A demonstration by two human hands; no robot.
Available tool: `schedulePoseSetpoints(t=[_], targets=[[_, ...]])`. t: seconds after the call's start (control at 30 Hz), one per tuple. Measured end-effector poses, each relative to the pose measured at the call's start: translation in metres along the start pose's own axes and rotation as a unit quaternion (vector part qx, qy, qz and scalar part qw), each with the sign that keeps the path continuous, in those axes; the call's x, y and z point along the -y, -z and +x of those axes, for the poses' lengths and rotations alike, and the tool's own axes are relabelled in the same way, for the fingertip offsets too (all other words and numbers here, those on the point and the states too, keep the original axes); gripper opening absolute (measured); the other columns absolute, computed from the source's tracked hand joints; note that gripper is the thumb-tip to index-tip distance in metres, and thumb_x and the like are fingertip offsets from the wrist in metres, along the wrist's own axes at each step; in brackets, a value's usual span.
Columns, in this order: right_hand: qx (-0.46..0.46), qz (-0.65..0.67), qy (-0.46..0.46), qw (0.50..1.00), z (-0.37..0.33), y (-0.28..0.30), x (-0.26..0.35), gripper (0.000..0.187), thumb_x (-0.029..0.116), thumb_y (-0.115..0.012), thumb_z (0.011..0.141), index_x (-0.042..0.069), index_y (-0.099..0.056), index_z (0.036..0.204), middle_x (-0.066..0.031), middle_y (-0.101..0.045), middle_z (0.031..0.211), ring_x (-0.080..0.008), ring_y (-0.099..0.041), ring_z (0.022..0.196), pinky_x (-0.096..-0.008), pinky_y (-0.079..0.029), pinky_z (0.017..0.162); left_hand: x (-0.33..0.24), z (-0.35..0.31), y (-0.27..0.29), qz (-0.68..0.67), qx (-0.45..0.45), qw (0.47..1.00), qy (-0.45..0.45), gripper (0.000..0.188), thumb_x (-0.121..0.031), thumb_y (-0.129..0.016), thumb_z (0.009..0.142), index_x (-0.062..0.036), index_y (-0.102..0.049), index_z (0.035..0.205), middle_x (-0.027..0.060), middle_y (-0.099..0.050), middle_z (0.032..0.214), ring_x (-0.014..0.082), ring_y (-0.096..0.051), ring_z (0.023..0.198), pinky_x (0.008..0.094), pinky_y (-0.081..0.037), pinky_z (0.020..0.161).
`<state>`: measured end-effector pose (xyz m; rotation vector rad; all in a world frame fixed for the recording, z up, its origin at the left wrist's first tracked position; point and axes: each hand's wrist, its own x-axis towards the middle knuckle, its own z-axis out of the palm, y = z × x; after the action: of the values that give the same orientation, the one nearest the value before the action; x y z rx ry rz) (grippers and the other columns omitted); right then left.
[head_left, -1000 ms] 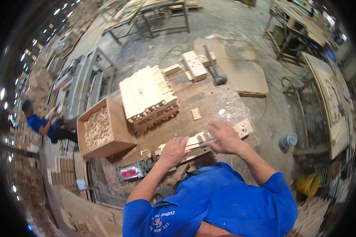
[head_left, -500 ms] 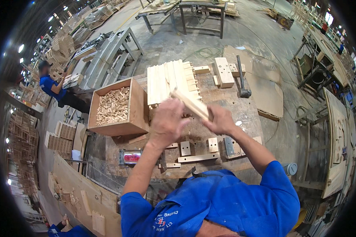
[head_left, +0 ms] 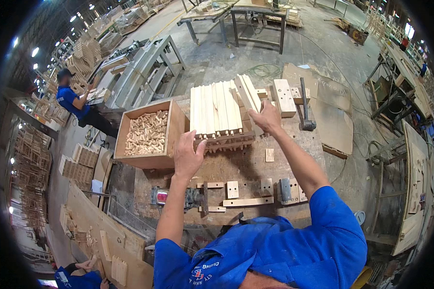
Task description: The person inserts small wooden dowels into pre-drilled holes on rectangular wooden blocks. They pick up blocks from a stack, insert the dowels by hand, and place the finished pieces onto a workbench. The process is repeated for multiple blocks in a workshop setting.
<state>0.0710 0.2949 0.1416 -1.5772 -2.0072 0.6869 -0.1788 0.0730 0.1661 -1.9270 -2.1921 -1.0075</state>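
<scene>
A stack of pale wooden slats (head_left: 216, 108) with dowel pegs in their ends lies in layers on the workbench. At its right side my right hand (head_left: 266, 118) grips the near end of a wooden slat (head_left: 247, 94), which tilts against the top row; whether this is one piece or two together I cannot tell. My left hand (head_left: 187, 156) is at the stack's near left corner, thumb and fingers apart, touching the slat ends. Left of the stack, a wooden box (head_left: 178, 127) holds many loose dowels (head_left: 145, 132).
Drilled blocks (head_left: 284, 98) and a metal-handled clamp (head_left: 305, 106) sit at the far right of the bench. Wooden jig pieces (head_left: 248, 202) and a metal vise-like device (head_left: 178, 196) are along the near edge. Cardboard (head_left: 333, 113) lies to the right. Co-workers stand at far left and lower left.
The slat moved from between my two hands, in front of the stack, to the stack's right side. My left hand let go of it and came down to the near left corner.
</scene>
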Motion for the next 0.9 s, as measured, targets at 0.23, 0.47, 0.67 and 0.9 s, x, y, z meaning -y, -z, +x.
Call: schedulePoseSetpoints(t=[0.23,0.47,0.67,0.9], targets=[[-0.04,-0.121,0.36,0.924,-0.024,0.069,-0.012,0.062,0.019,-0.089,0.085,0.006,-0.058,0.137,-0.0155,-0.068,0.122,-0.0378,-0.067,0.114,-0.0493,-0.053,0.098,-0.006,0.022,0.023,-0.209,-0.033,0.971,0.107,0.048,-0.031,-0.077,0.105,0.0037,-0.069,0.138,0.02,-0.075,0.121,0.0261,-0.076,0.107,0.0365,-0.061,0.09],[0.044,-0.239,0.585,0.774,-0.008,0.117,0.002,0.043,0.018,-0.071,0.098,0.01,-0.057,0.138,-0.0089,-0.067,0.128,-0.0294,-0.065,0.125,-0.0462,-0.047,0.112,-0.049,0.044,0.017,-0.238,0.117,0.96,0.087,0.054,-0.037,-0.075,0.106,0.0034,-0.068,0.141,0.0201,-0.078,0.123,0.0242,-0.076,0.11,0.0363,-0.062,0.094],[0.108,-0.341,0.662,0.659,0.043,0.13,0.011,0.051,0.017,-0.066,0.099,0.011,-0.053,0.148,-0.0078,-0.061,0.138,-0.0278,-0.057,0.138,-0.0511,-0.03,0.136,-0.033,0.024,-0.011,-0.298,0.094,0.939,0.141,0.053,-0.039,-0.075,0.106,0.0031,-0.071,0.138,0.0201,-0.079,0.123,0.0235,-0.077,0.107,0.0364,-0.062,0.095],[0.121,-0.362,0.725,0.574,0.111,0.091,0.02,0.05,0.015,-0.069,0.098,0.013,-0.051,0.144,-0.0086,-0.058,0.137,-0.0309,-0.054,0.14,-0.0531,-0.028,0.139,0.033,0.004,-0.018,-0.307,0.021,0.922,0.236,0.048,-0.032,-0.071,0.11,0.0072,-0.07,0.137,0.0152,-0.079,0.119,0.016,-0.073,0.104,0.031,-0.059,0.093]])
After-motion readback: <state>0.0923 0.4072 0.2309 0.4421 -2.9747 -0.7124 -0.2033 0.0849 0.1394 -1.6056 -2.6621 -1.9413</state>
